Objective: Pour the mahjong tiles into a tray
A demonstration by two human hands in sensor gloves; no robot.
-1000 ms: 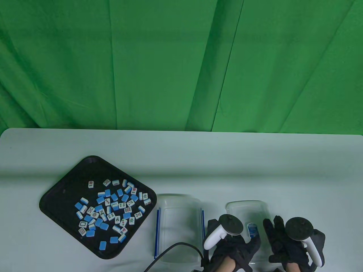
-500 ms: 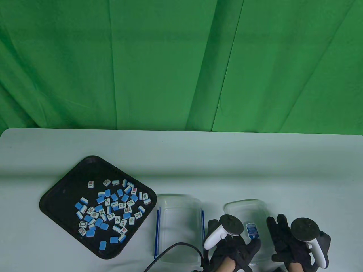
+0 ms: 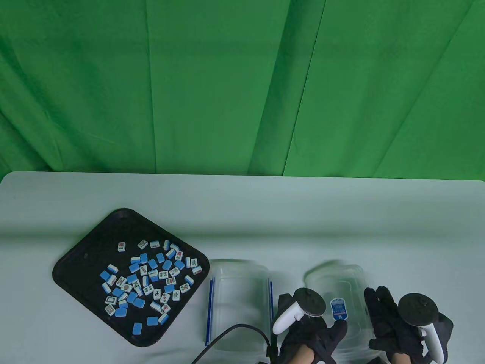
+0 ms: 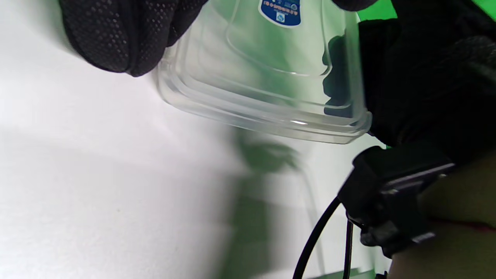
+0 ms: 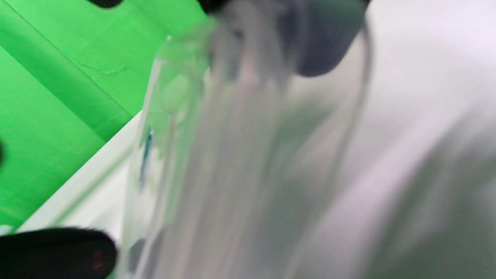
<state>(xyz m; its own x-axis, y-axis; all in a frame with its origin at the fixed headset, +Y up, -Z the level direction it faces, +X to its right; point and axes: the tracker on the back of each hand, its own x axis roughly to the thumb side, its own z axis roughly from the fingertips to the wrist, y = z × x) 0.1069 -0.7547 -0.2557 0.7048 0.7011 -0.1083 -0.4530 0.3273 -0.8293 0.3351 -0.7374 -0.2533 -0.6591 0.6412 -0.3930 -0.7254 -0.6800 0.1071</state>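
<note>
While the mahjong tiles (image 3: 146, 281) lie scattered in the black tray (image 3: 83, 261) at the table's (image 3: 341, 220) left, both gloved hands hold a clear plastic box (image 3: 343, 280) at the near right edge. The left hand (image 3: 314, 333) grips its left side, the right hand (image 3: 394, 322) its right side, fingers curled over the rim. A clear lid (image 3: 238, 299) lies between tray and box.

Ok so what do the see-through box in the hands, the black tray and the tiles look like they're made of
Clear box: likely thin glossy plastic; the table and glove show through its walls.
Black tray: probably moulded plastic with a matte, slightly textured finish, though the look leaves that open.
Mahjong tiles: hard glossy two-layer pieces, white faces on blue backs, plausibly acrylic or resin.
</note>
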